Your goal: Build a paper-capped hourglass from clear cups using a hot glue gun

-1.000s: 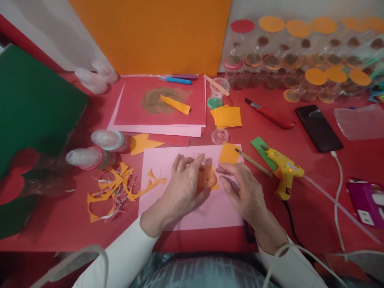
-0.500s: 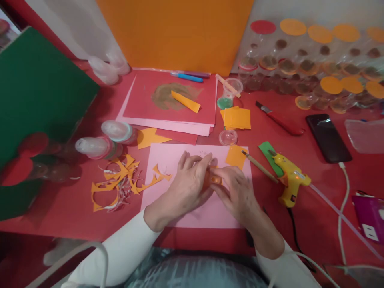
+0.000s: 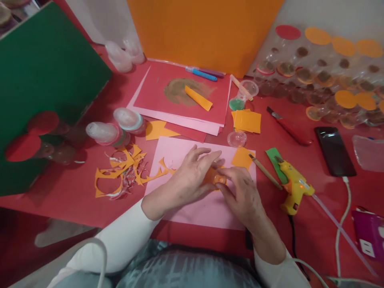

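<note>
Over the pink sheet (image 3: 192,214), both of my hands meet around a small clear plastic piece (image 3: 221,180) on orange paper (image 3: 210,177). My right hand (image 3: 241,192) pinches the plastic piece between thumb and fingers. My left hand (image 3: 193,172) lies along the other side of the orange paper, its fingers stretched and apart and the thumb lifted. The palm hides part of the paper. Just beyond the hands are an orange square (image 3: 242,158) and a clear plastic disc (image 3: 237,139). A brush-like wooden stick (image 3: 265,172) lies to the right.
A yellow glue gun (image 3: 295,188) rests at right, near a red-handled cutter (image 3: 289,126) and a phone (image 3: 335,151). Orange paper scraps (image 3: 120,174) and two bottles with clear teats (image 3: 103,134) are at left. Several clear plastic pieces with orange discs (image 3: 345,99) stand at the back right.
My left fingers have spread and the thumb has lifted, showing more of the orange paper. My right hand keeps its pinch. The view has shifted and tilted slightly.
</note>
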A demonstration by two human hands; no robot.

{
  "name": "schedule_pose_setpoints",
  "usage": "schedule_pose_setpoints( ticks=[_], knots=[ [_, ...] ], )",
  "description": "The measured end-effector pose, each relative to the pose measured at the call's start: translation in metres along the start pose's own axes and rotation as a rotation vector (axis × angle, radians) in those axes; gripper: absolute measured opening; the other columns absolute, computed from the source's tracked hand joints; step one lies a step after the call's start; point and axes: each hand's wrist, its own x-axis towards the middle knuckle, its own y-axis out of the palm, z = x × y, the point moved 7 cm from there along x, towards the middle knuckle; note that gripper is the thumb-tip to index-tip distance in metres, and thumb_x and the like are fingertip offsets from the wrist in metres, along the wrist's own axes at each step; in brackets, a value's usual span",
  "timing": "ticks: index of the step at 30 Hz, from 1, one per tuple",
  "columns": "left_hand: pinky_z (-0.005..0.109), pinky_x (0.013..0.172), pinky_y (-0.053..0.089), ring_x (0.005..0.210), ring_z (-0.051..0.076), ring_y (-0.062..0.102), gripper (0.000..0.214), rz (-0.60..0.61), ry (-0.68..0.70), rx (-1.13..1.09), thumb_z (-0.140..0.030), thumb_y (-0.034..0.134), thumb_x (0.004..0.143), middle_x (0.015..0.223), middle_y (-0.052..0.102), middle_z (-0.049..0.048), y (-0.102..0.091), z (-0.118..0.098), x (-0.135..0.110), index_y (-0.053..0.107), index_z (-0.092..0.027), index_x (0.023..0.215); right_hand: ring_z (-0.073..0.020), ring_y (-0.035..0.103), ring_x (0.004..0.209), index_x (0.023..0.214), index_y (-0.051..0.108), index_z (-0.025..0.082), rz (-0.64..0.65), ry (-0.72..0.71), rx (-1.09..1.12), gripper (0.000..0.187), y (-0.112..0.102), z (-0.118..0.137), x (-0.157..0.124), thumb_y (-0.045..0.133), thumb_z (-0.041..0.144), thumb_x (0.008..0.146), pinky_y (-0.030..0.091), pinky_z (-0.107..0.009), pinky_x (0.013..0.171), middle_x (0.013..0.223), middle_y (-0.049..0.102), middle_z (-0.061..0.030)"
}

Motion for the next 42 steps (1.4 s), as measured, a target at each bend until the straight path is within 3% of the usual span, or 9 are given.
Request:
schedule_pose_setpoints(
  ticks=[5,10,20,42],
  knots=[
    [0.051,0.102,0.051,0.131,0.031,0.05,0.06,-0.002,-0.034,-0.035,-0.019,0.072,0.085,0.117,0.071,0.0126,0.004,0.002,0.003,0.044,-0.02,0.137,-0.0259,0.065,0.093,0.119,0.058,0.027,0.008,0.005,0.02,0.02,0.0,0.0,0.0,0.05,0.033,0.102,0.053,-0.042,0.082,0.103,0.073,-0.0081],
    [0.048,0.098,0.054,0.125,0.029,0.054,0.055,-0.04,0.03,-0.038,-0.019,0.072,0.085,0.119,0.069,0.0137,0.007,0.003,0.004,0.047,-0.017,0.134,-0.0258,0.065,0.094,0.12,0.058,0.026,-0.007,-0.02,0.033,0.021,0.0,0.001,0.0,0.051,0.032,0.102,0.053,-0.042,0.082,0.105,0.073,-0.0079],
    [0.048,0.095,0.055,0.121,0.029,0.057,0.049,-0.093,0.087,-0.009,-0.024,0.066,0.091,0.12,0.069,0.0157,0.011,0.005,0.001,0.046,-0.017,0.135,-0.0256,0.067,0.09,0.118,0.057,0.026,0.007,-0.017,0.005,0.02,0.0,0.001,0.001,0.049,0.036,0.103,0.055,-0.04,0.078,0.1,0.072,-0.008],
    [0.05,0.098,0.053,0.125,0.03,0.056,0.049,-0.036,-0.004,-0.041,-0.023,0.068,0.088,0.12,0.07,0.0117,0.013,0.008,0.003,0.049,-0.02,0.133,-0.0256,0.066,0.09,0.118,0.057,0.026,0.013,-0.017,0.0,0.019,0.0,0.0,0.001,0.05,0.034,0.102,0.054,-0.04,0.078,0.1,0.072,-0.0078]
  ],
)
